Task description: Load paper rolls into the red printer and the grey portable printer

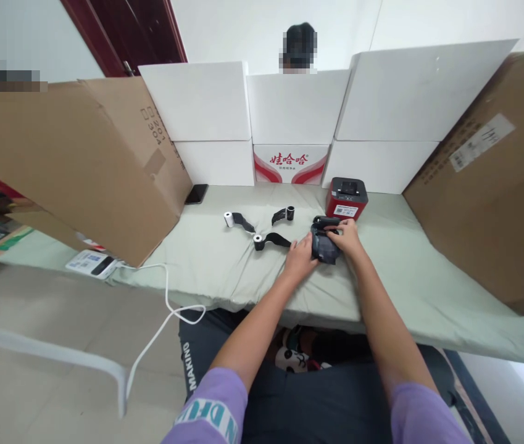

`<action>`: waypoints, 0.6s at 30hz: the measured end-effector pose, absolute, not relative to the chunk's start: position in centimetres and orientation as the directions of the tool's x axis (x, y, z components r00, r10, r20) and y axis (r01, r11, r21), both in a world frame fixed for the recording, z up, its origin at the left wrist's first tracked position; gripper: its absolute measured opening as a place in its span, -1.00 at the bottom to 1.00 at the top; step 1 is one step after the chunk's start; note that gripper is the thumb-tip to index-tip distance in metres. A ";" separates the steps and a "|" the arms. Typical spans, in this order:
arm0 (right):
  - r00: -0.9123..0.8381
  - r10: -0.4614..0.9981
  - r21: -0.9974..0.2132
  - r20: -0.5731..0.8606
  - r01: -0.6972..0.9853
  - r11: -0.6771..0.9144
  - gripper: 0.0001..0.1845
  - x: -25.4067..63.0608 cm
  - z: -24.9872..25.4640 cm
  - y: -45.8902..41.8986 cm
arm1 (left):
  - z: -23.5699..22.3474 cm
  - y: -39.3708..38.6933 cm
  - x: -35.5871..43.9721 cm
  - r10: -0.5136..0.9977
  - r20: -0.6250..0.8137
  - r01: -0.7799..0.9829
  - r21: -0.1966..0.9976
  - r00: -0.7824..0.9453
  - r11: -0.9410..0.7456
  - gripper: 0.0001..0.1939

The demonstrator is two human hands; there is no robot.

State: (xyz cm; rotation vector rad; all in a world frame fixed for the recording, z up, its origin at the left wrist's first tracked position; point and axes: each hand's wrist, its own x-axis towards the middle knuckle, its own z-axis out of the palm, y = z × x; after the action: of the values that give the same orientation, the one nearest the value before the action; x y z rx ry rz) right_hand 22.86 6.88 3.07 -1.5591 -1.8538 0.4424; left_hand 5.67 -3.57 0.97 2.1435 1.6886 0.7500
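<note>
A small black device with a raised lid, like a portable receipt printer (325, 248), lies on the green cloth. My left hand (301, 261) grips its left side, fingers curled against the casing. From the right, my right hand (347, 238) has its fingers bent over the opened top, at the gap below the lid; any small part between the fingertips is hidden. To the left lie three small paper rolls with dark strips pulled out: a white one (229, 219), a black-sided one (258, 242) and a dark one (291, 213). The middle roll's strip ends near my left hand.
A red and black box-shaped device (345, 198) stands just behind my right hand. White boxes (215, 161) wall off the back, with brown cartons (127, 179) at the sides. A phone (197, 193) and a white card-like device with cable (90, 264) lie left. A person (299, 49) is behind.
</note>
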 end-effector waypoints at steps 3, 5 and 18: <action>-0.109 0.992 -0.455 0.062 0.882 0.125 -0.60 22.4 5.0 8.1 | 1.1 -3.5 5.7 0.965 0.203 0.797 0.549 0.164 -0.250 -0.11; -0.085 0.993 -0.382 -0.085 0.923 0.046 -0.59 21.8 6.3 8.9 | 1.2 -3.5 5.7 0.966 0.198 0.796 0.551 0.165 -0.249 -0.09; -0.090 0.966 -0.705 0.241 0.668 0.238 -0.71 23.1 10.8 8.2 | 0.9 -3.1 5.7 0.964 0.213 0.794 0.552 0.161 -0.255 -0.05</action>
State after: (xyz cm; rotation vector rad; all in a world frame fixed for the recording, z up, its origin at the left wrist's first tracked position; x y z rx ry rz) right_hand 23.13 8.24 10.83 -1.5012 -1.8323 0.5582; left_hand 5.70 -3.09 0.90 2.1315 1.6864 0.7672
